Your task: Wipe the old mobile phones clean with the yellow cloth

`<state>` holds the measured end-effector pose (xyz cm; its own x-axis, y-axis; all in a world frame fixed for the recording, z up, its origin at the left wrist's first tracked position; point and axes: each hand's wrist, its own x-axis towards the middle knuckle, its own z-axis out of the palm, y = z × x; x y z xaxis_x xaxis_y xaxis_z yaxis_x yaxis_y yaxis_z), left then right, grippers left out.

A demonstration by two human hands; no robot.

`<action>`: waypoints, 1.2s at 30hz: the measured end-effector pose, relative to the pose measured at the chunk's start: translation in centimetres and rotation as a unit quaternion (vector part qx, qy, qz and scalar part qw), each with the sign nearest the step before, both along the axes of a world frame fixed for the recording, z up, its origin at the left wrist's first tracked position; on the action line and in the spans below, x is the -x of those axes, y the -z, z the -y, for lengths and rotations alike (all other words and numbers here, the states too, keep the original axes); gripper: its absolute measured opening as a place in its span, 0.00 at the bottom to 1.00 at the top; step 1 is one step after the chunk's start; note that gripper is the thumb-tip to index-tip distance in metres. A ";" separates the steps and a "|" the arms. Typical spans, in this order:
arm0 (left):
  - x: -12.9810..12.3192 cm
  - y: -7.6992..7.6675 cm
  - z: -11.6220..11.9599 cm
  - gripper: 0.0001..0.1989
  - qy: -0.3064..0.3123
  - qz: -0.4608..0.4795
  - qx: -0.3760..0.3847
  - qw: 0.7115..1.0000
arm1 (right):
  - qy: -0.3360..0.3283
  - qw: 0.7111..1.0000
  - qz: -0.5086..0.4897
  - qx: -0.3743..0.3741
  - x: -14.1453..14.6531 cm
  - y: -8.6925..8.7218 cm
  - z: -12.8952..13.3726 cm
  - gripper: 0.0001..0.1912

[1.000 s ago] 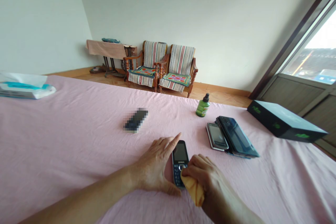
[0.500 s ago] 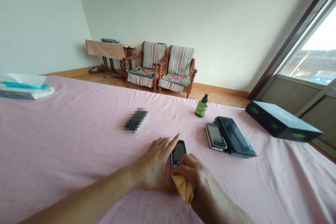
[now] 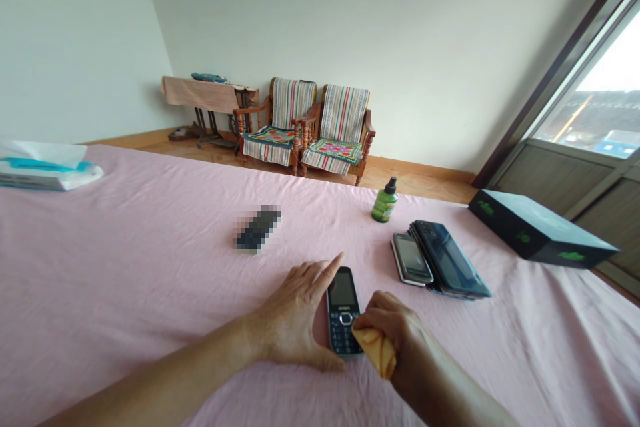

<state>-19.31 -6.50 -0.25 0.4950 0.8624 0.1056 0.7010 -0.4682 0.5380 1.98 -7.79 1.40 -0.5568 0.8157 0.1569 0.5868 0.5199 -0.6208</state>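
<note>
A dark keypad phone [image 3: 343, 320] lies face up on the pink cloth, its screen toward the far side. My left hand [image 3: 300, 313] spans its left side, index finger at the top end and thumb at the bottom end, steadying it. In my right hand [image 3: 393, 323], closed fingers pinch a folded yellow cloth [image 3: 377, 350]. That cloth meets the right edge of the keypad, leaving the screen and most keys in sight.
Right of my hands lie a silver-edged phone [image 3: 413, 259] and stacked dark smartphones [image 3: 447, 257]. Behind them stand a green spray bottle [image 3: 385, 203] and a black box [image 3: 540, 227]. A pixelated dark object [image 3: 259, 229] lies ahead; a tissue pack [image 3: 50, 170] is far left.
My right hand with the yellow cloth has shifted right, from across the phone's keys to its right edge, uncovering the keypad. My left hand stays in place.
</note>
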 end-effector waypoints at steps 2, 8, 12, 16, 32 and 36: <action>0.0 0.0 0.0 0.66 0.001 -0.004 0.002 1.000 | -0.002 1.000 -0.001 0.000 -0.2 0.0 -0.1 0.18; 0.0 -0.1 0.0 0.66 0.000 -0.012 0.012 1.000 | 0.001 1.000 -0.007 -0.013 -0.8 0.3 -0.4 0.19; 0.0 0.0 0.0 0.66 -0.002 -0.014 0.020 1.000 | 0.033 0.999 0.004 -0.023 -1.3 -0.2 -0.6 0.16; 0.1 0.1 0.0 0.66 -0.002 -0.018 0.024 1.000 | 0.030 0.999 0.002 -0.013 -1.4 -0.8 -0.4 0.14; 0.0 0.0 0.0 0.66 -0.005 -0.007 0.009 1.000 | -0.023 1.000 -0.012 -0.017 0.1 0.4 0.2 0.15; 0.0 0.2 -0.1 0.65 0.001 -0.010 0.001 1.000 | -0.009 0.999 0.012 -0.030 0.7 0.5 0.4 0.14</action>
<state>-19.29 -6.39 -0.41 0.4986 0.8618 0.0931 0.7112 -0.4681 0.5245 1.26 -8.21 0.93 -0.5760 0.7948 0.1912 0.5908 0.5663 -0.5747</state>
